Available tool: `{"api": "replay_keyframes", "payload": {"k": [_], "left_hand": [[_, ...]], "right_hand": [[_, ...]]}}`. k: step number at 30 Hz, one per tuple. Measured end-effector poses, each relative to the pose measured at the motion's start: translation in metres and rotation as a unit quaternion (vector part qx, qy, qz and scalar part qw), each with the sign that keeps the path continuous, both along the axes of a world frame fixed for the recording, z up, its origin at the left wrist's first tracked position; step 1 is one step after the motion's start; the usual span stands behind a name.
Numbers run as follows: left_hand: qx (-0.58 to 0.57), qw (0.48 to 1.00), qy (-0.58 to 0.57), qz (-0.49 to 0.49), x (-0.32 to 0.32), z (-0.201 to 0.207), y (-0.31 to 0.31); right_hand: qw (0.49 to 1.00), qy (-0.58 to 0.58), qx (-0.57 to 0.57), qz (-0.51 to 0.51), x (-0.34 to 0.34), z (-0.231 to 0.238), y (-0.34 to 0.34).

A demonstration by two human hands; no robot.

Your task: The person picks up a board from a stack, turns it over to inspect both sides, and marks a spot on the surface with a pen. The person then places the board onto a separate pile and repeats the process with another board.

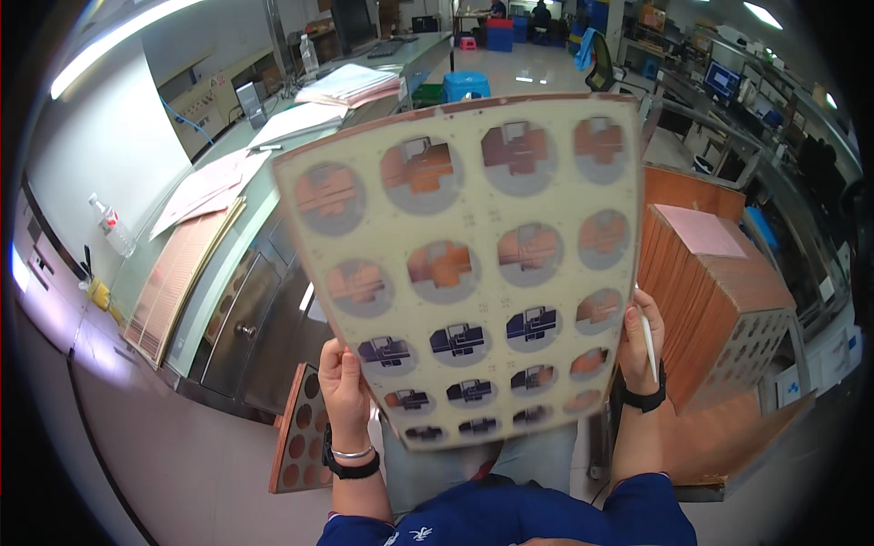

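A large pale circuit board panel (473, 214) is held up tilted in front of me, between both hands. Rows of round patterns, some coppery and some dark, cover its face. My left hand (349, 382) grips the lower left edge, thumb on the near face. On the opposite edge, my right hand (637, 338) is closed round the panel. A slim white pen (647, 348) also sits in that hand, pointing downward. The fingers behind the panel are partly hidden.
To the right rises a tall stack of copper-coloured panels (692, 305) topped by pink paper (701, 230). A workbench (264, 205) on the left carries papers (350, 84), copper-lined sheets (182, 282) and a bottle (111, 225). Another round-patterned panel (296, 443) leans low by my left arm.
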State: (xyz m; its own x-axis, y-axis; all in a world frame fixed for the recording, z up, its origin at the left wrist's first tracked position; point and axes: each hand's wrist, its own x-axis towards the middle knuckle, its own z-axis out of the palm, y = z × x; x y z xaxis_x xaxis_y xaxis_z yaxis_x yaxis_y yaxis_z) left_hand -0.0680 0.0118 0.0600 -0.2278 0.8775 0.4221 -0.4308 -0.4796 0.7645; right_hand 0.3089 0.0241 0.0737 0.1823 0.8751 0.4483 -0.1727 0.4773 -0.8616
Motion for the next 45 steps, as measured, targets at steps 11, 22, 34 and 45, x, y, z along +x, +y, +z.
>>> {"api": "replay_keyframes", "payload": {"k": [11, 22, 34, 45], "left_hand": [[-0.057, 0.998, 0.002, 0.009, 0.024, -0.007, 0.012], [-0.18, 0.918, -0.232, -0.267, 0.02, -0.029, -0.003], [-0.21, 0.933, -0.243, -0.16, 0.007, -0.049, 0.005], [-0.172, 0.942, -0.237, -0.165, 0.01, -0.052, -0.001]], "right_hand": [[0.96, 0.241, 0.05, 0.136, -0.022, -0.042, 0.055], [0.947, 0.286, -0.035, 0.142, -0.042, -0.046, 0.03], [0.933, 0.292, -0.127, 0.171, -0.01, -0.048, -0.023], [0.965, 0.174, -0.146, 0.128, 0.008, -0.062, -0.037]]}}
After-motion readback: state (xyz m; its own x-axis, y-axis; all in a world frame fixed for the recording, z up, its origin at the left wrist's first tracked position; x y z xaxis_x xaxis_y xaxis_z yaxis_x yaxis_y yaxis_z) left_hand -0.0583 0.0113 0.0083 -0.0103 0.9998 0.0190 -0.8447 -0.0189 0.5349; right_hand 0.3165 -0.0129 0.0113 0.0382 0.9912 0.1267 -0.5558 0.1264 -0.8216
